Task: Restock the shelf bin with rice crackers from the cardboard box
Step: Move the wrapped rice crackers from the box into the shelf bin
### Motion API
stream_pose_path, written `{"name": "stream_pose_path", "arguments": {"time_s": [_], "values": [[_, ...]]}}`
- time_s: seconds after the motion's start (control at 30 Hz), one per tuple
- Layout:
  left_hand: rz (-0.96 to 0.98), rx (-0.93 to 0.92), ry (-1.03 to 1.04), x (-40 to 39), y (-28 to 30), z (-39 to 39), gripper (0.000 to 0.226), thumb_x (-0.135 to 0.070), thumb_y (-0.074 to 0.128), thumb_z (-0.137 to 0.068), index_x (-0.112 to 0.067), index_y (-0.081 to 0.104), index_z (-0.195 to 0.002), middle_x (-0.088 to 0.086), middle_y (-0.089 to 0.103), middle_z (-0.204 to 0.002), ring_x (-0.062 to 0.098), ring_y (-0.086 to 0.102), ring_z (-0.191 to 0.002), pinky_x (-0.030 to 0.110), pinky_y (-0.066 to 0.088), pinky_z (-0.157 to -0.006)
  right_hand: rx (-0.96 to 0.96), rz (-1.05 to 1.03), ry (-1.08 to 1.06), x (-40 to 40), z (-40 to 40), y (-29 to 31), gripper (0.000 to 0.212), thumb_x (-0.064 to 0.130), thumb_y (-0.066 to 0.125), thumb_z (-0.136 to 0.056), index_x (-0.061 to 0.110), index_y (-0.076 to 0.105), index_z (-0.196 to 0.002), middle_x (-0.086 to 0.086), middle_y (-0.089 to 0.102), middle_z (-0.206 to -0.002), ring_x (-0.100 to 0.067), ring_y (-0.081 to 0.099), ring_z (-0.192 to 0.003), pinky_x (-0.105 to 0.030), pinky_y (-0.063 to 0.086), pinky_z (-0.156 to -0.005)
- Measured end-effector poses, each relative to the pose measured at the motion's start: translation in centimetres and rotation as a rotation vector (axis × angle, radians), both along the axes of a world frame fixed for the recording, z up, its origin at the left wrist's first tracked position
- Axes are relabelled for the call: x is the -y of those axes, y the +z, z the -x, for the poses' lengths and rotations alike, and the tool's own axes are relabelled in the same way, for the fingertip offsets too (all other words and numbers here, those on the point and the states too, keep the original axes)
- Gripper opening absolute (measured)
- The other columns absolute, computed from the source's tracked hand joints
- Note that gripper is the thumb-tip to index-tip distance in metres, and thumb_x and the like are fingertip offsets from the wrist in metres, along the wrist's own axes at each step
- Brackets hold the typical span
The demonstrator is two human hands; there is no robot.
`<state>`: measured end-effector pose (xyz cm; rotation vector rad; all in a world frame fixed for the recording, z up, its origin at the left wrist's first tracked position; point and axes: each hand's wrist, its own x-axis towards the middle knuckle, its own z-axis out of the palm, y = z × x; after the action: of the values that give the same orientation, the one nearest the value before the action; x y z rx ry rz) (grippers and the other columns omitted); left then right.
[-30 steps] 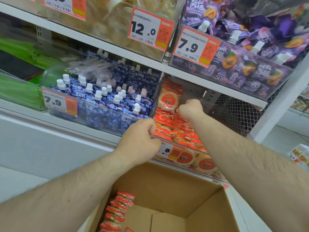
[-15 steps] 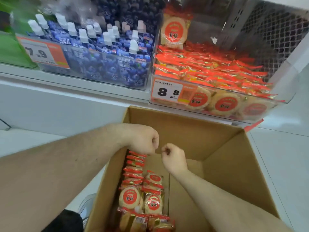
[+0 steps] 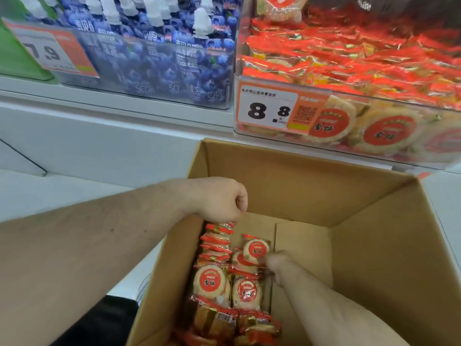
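Light, brittle rice cracker packets [image 3: 219, 248] at the cardboard box's [image 3: 374, 245] nine o'clock are pinched by their crinkly seams: left hand [image 3: 222, 199] curled on one, right hand [image 3: 275, 262] gripping another.

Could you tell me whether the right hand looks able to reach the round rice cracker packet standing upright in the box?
Probably yes: the right hand is already beside that red-labelled round packet, nothing between them.

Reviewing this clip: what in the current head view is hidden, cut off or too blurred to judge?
- Right hand: its fingers are hidden behind its own knuckles and wrist, so any grip on the rice cracker packs is unclear.
- Left hand: curled fingers face away; a red sliver shows at them, too small to identify.
- Cardboard box: near part cut off by the bottom edge.
- Shelf bin: back cut off by the top edge, right part blurred.
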<state>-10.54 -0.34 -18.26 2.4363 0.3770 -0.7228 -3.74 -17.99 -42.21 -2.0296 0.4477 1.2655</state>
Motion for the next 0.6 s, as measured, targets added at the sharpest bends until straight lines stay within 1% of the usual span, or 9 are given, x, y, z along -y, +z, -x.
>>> {"name": "stream_pose_path", "arguments": {"time_s": [0.03,0.1,0.17,0.23,0.3,0.4,0.47,0.53,0.6], "values": [[-0.001,0.011,0.011,-0.1,0.1,-0.1,0.025,-0.017,0.055,-0.089,-0.021,0.062,-0.113,-0.019,0.053,-0.081,-0.002,0.049,-0.067,0.010,0.034,-0.053,-0.002,-0.026,-0.020,0.4,-0.6,0.8,0.017,0.003,0.070,-0.082,0.001,0.065,-0.098,-0.010,0.067,-0.072,-0.016,0.056,-0.051,-0.021,0.042,-0.040],[0.002,0.016,0.032,-0.1,0.2,-0.1,0.029,-0.018,0.056,-0.089,-0.022,0.059,-0.117,-0.016,0.056,-0.089,-0.001,0.050,-0.069,0.010,0.034,-0.052,-0.088,-0.160,-0.041,1.2,-1.6,2.7,0.012,0.009,0.065,-0.087,0.004,0.065,-0.098,-0.001,0.063,-0.062,-0.009,0.048,-0.047,-0.021,0.034,-0.041],[0.005,0.021,0.067,-0.2,0.2,-0.2,0.039,-0.024,0.059,-0.090,-0.022,0.051,-0.129,-0.009,0.059,-0.105,0.004,0.056,-0.082,0.015,0.043,-0.065,-0.209,-0.395,-0.045,1.3,-2.4,5.2,0.015,0.013,0.065,-0.084,0.008,0.064,-0.098,0.003,0.066,-0.066,-0.008,0.051,-0.054,-0.021,0.035,-0.052],[-0.026,0.033,0.117,-0.2,0.2,-0.2,0.059,-0.037,0.060,-0.091,-0.022,0.036,-0.143,0.000,0.058,-0.126,0.016,0.058,-0.108,0.024,0.046,-0.088,-0.276,-0.600,0.004,0.6,-2.6,7.8,0.023,0.013,0.069,-0.076,0.011,0.062,-0.098,0.002,0.067,-0.072,-0.009,0.054,-0.059,-0.023,0.037,-0.057],[-0.050,0.058,0.185,-0.2,0.1,-0.2,0.074,-0.048,0.060,-0.089,-0.024,0.025,-0.149,0.004,0.053,-0.137,0.020,0.055,-0.118,0.026,0.044,-0.094,-0.325,-0.787,0.083,-0.7,-2.2,10.3,0.024,0.011,0.074,-0.071,0.013,0.066,-0.094,0.000,0.067,-0.076,-0.010,0.056,-0.061,-0.023,0.039,-0.060],[0.060,0.128,0.323,-0.2,0.3,-0.1,0.067,-0.034,0.071,-0.084,-0.029,0.036,-0.141,0.001,0.060,-0.112,0.019,0.064,-0.087,0.031,0.057,-0.069,-0.377,-1.028,0.178,-2.8,-1.8,12.2,0.021,0.014,0.074,-0.069,0.015,0.073,-0.090,-0.004,0.068,-0.080,-0.012,0.059,-0.066,-0.023,0.047,-0.062],[0.131,0.195,0.401,-0.4,0.5,0.1,0.054,-0.017,0.074,-0.081,-0.030,0.050,-0.127,-0.001,0.057,-0.110,0.017,0.062,-0.084,0.032,0.059,-0.061,-0.453,-1.144,0.157,-3.4,-2.4,11.3,0.029,0.014,0.072,-0.075,0.010,0.068,-0.103,-0.007,0.069,-0.088,-0.015,0.063,-0.072,-0.027,0.051,-0.066],[0.087,0.224,0.375,-0.8,0.6,0.2,0.050,-0.014,0.075,-0.081,-0.034,0.054,-0.121,-0.003,0.057,-0.118,0.016,0.062,-0.090,0.029,0.058,-0.064,-0.461,-1.030,0.036,-3.0,-3.2,9.0,0.031,0.018,0.069,-0.079,0.009,0.063,-0.108,-0.007,0.068,-0.088,-0.017,0.063,-0.074,-0.029,0.050,-0.066],[0.046,0.216,0.339,-1.0,0.6,0.3,0.050,-0.017,0.075,-0.082,-0.036,0.052,-0.122,-0.005,0.057,-0.122,0.015,0.061,-0.096,0.024,0.055,-0.067,-0.253,-0.616,-0.024,-2.5,-3.3,5.6,0.016,0.021,0.064,-0.087,0.011,0.064,-0.099,-0.003,0.063,-0.077,-0.016,0.057,-0.066,-0.028,0.045,-0.061]]}}
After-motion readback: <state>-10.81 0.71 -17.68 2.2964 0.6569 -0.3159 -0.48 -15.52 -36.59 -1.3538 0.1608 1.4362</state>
